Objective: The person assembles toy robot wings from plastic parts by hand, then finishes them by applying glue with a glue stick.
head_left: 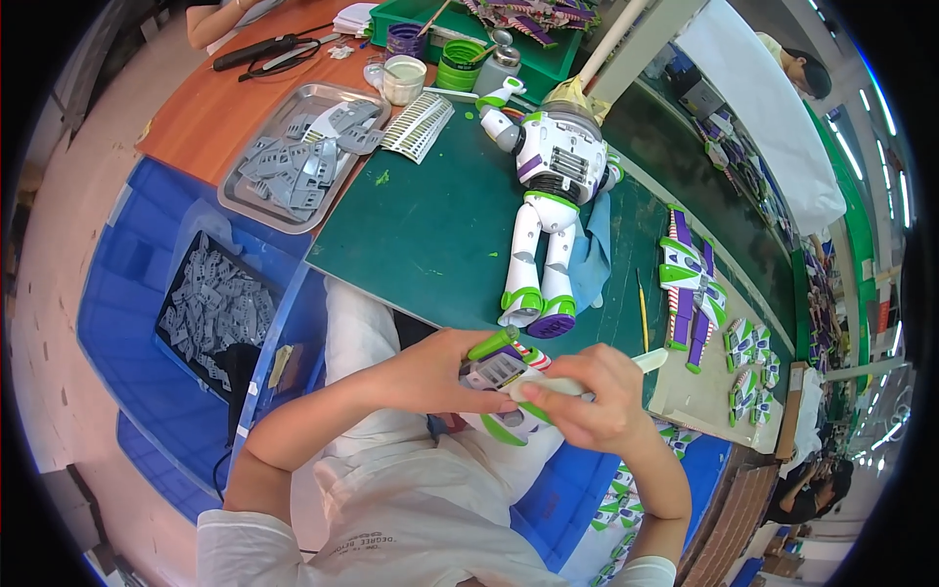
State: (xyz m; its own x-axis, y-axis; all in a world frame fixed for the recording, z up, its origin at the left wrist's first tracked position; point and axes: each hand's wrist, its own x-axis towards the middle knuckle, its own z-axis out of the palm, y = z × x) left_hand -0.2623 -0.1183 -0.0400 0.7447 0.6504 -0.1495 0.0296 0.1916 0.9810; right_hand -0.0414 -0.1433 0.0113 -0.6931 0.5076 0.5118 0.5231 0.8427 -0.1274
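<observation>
Over my lap, my left hand [430,377] closes round a white, green and purple toy part [501,372] with a grey panel set in its face. My right hand [599,399] is closed on a slim pale tool [649,361], whose end sticks out past the fingers on the right. Its thumb presses near the grey panel, and the tool's working end is hidden by the fingers. Just beyond my hands, a white, green and purple toy astronaut figure [554,196] lies on the green mat [421,235], feet towards me, on a blue cloth [593,256].
At the left are a metal tray [235,186] of grey parts and a blue bin [117,254]. Paint pots [404,80] stand at the back. A winged toy part [690,293], a thin yellow brush [643,311] and several small white-green parts [751,357] lie at the right.
</observation>
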